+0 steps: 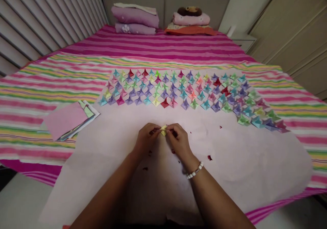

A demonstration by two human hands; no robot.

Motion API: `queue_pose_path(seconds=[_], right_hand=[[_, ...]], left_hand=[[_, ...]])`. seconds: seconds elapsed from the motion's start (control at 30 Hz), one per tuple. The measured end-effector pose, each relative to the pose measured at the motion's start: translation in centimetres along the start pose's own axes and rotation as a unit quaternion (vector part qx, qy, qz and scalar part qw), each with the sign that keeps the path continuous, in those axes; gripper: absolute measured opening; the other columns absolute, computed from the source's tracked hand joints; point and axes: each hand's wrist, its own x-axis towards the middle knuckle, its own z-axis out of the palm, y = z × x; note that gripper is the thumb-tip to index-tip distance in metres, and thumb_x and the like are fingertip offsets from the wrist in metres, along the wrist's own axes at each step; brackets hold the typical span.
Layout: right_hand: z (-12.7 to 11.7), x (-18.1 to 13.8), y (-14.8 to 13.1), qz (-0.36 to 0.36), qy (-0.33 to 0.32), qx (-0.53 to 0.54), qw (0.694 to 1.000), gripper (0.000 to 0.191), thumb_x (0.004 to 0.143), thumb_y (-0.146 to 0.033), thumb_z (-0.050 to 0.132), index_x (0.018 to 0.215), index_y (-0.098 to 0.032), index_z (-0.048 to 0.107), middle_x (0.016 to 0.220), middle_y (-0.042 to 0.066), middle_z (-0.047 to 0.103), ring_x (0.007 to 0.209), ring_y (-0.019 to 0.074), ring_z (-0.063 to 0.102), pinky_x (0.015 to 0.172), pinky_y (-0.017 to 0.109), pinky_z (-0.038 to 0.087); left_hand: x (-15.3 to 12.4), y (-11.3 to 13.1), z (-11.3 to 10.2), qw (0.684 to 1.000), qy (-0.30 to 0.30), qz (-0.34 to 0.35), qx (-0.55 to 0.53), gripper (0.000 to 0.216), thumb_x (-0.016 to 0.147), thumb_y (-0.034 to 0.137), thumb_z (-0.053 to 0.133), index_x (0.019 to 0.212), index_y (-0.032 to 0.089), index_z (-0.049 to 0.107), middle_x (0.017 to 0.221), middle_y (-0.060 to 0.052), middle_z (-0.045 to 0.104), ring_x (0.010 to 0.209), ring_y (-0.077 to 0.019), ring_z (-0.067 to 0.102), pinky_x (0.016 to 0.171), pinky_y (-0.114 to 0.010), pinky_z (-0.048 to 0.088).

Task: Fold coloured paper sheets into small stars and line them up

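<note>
My left hand [147, 136] and my right hand [178, 139] meet over a pale pink sheet [255, 161] spread on the bed. Both pinch a small yellow folded paper piece [163, 130] between their fingertips, just above the sheet. A white bead bracelet [194, 170] circles my right wrist. Beyond my hands lie several rows of small folded paper shapes [178, 89] in red, blue, purple, green and yellow.
A stack of flat coloured paper squares [68, 119] lies to the left on the striped bedspread [38, 86]. Tiny dark red scraps [209, 158] dot the sheet. Folded bedding and pillows [135, 18] sit at the far end. A slatted rail [38, 18] runs along the left.
</note>
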Motion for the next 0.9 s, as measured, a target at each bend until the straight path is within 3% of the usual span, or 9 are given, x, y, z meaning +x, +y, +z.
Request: queue_pose_path(seconds=[0.1,0.2,0.43,0.6,0.77,0.9], right_hand=[[0.1,0.0,0.0,0.001,0.000,0.002,1.000,0.010,0.082,-0.015,0.053,0.079,-0.020,0.062,0.082,0.003,0.059,0.071,0.0146,0.055,0.063,0.027,0.043],[0.1,0.0,-0.1,0.006,0.006,0.002,1.000,0.010,0.081,-0.016,0.053,0.078,-0.020,0.061,0.081,0.003,0.059,0.070,0.0143,0.055,0.061,0.027,0.043],[0.1,-0.1,-0.4,0.034,0.033,0.024,0.999,0.006,0.078,-0.019,0.054,0.074,-0.019,0.059,0.072,0.000,0.056,0.062,0.0125,0.050,0.057,0.025,0.041],[0.3,-0.2,0.0,0.058,0.051,0.046,0.996,0.005,0.073,-0.020,0.053,0.075,-0.019,0.058,0.065,-0.002,0.053,0.057,0.0121,0.048,0.052,0.024,0.039],[0.3,-0.2,0.2,0.086,0.073,0.066,0.991,0.007,0.070,-0.020,0.053,0.074,-0.019,0.057,0.060,-0.004,0.050,0.054,0.0117,0.045,0.051,0.023,0.037],[0.1,-0.2,0.3,0.056,0.072,0.058,0.994,0.008,0.070,-0.018,0.052,0.072,-0.019,0.059,0.067,-0.002,0.053,0.059,0.0125,0.047,0.056,0.025,0.039]], left_hand=[[0.1,0.1,0.4,1.000,-0.012,0.016,-0.007,0.016,0.078,0.019,0.066,0.093,0.021,0.069,0.087,-0.004,0.067,0.075,-0.0143,0.061,0.064,-0.025,0.049],[0.2,0.4,0.6,1.000,-0.005,0.023,-0.017,0.008,0.080,0.018,0.063,0.083,0.021,0.070,0.081,-0.003,0.067,0.074,-0.0141,0.061,0.066,-0.025,0.048],[-0.1,0.8,0.4,0.992,0.043,-0.082,-0.085,0.007,0.075,0.024,0.064,0.076,0.018,0.068,0.078,-0.003,0.068,0.068,-0.0133,0.061,0.062,-0.024,0.048],[-0.5,0.1,0.6,0.986,0.068,-0.116,-0.097,0.015,0.074,0.030,0.064,0.079,0.016,0.065,0.075,-0.004,0.068,0.061,-0.0123,0.060,0.057,-0.023,0.049],[-0.1,-0.2,1.0,0.986,0.073,-0.113,-0.095,0.008,0.073,0.023,0.060,0.076,0.016,0.063,0.074,-0.003,0.068,0.065,-0.0135,0.063,0.060,-0.024,0.051],[0.2,0.4,1.2,0.992,0.062,-0.081,-0.076,0.015,0.073,0.012,0.051,0.077,0.017,0.065,0.082,-0.003,0.067,0.076,-0.0152,0.064,0.070,-0.028,0.052]])
